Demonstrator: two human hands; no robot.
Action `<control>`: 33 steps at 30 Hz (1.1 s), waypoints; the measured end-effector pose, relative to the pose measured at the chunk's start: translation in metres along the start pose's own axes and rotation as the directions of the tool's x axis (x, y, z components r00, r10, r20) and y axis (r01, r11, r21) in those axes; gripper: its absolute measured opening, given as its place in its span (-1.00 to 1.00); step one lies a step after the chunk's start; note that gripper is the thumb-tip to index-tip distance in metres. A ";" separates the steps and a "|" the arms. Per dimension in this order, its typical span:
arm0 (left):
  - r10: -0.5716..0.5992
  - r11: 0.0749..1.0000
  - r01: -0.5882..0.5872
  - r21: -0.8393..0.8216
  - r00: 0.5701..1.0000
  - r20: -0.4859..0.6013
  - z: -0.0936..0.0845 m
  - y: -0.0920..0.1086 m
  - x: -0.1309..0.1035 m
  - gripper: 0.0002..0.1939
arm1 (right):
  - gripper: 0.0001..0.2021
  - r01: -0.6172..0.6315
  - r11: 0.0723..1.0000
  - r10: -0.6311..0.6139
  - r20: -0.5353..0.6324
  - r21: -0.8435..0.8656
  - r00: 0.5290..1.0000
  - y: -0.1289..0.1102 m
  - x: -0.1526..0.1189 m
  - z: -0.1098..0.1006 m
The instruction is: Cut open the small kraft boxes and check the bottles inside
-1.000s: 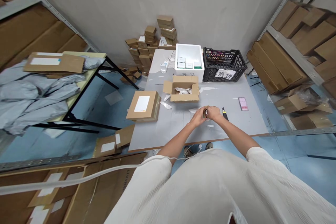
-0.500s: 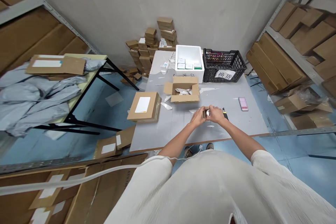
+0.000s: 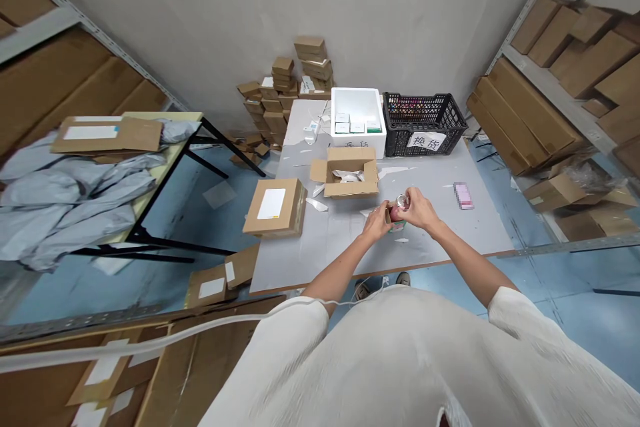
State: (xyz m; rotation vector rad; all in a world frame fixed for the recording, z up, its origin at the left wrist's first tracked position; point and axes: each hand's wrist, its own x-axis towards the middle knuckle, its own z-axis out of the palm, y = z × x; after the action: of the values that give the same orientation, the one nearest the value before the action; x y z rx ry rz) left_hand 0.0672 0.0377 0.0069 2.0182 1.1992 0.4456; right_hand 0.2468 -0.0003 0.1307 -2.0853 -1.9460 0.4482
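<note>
My left hand (image 3: 377, 220) is closed around a small open box (image 3: 397, 226), its side greenish, above the front part of the grey table (image 3: 325, 247). My right hand (image 3: 420, 209) grips a small reddish jar (image 3: 399, 213) with a shiny silver lid. The jar stands partly out of the box's open top; its lower part is hidden. Just beyond my hands lies an open cardboard carton (image 3: 351, 188) with white paper inside.
A closed carton (image 3: 295, 213) with a white label is on the table's left. Behind are a white foam box (image 3: 357, 142) holding small boxes and a black crate (image 3: 400, 145). A pink item (image 3: 463, 195) lies right. Shelves of cartons (image 3: 560, 40) flank the table.
My right hand has moved up and drawn the reddish jar partly out of the small box. My left hand keeps hold of the box. The view has shifted slightly.
</note>
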 end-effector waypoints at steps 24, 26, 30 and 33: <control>-0.004 0.993 0.002 0.116 1.000 0.016 -0.011 -0.005 -0.004 0.00 | -0.62 0.100 0.967 -0.017 -0.333 0.234 0.943 0.021 0.019 -0.038; -0.020 0.992 0.016 0.129 0.999 0.031 -0.016 -0.003 -0.007 -0.02 | -0.63 0.090 0.957 0.008 -0.337 0.276 0.942 0.023 0.020 -0.039; -0.055 0.990 0.056 0.126 0.998 -0.016 -0.029 0.009 -0.006 -0.23 | -0.61 0.112 0.926 0.020 -0.344 0.360 0.939 0.024 0.025 -0.043; 0.005 0.997 0.004 0.082 0.994 -0.109 -0.042 0.027 0.001 -0.32 | -0.58 0.163 0.885 -0.004 -0.341 0.437 0.940 0.022 0.033 -0.046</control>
State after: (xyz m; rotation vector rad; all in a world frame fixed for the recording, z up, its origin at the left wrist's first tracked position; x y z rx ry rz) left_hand 0.0584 0.0476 0.0547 2.0872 1.3022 0.5200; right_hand 0.2865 0.0319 0.1627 -1.6415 -1.5440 0.4527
